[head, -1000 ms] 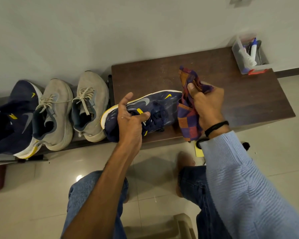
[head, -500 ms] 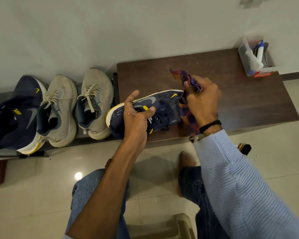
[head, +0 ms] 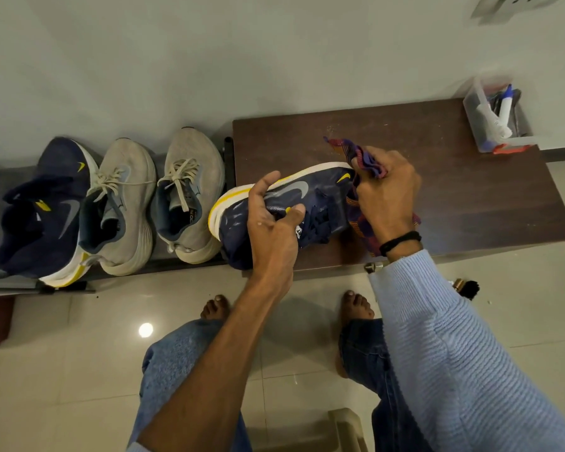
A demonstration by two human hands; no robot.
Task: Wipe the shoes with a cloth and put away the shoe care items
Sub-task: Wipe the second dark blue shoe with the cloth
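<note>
Lowered since a second ago: the cloth point(head: 359, 220), which then hung loose beside the toe, is now bunched against the toe of the shoe point(head: 320, 197) under the right hand point(head: 385, 190). The shoe has barely shifted.

Head view.
- **Shoe:** it lies tilted on its side at the near left corner of the bench point(head: 470, 190), with the sole turned to the far side and the upper facing the person. This is judged to expose the upper for wiping.
- **Left hand point(head: 274, 223):** it grips the heel end, fingers curled over the sole edge and thumb pressed by the tongue. This is judged to steady the shoe against the rubbing.
- **Right hand:** its fingers are curled round a wad of cloth pressed at the toe. The rest of the cloth trails under the wrist toward the near edge.
- **Rack point(head: 0, 278), left of the bench:** it holds a second navy shoe point(head: 46, 216) and a grey pair point(head: 121, 207), close side by side. Whether these are wiped cannot be told.
- **Box point(head: 499, 119), far right corner of the bench:** it holds leaning bottles and is judged to be the store for the care items.
- **Brush point(head: 467, 288):** it lies on the floor at the near right, partly hidden by the sleeve.

Wiping is the step in hand. Putting away is not yet begun.
</note>
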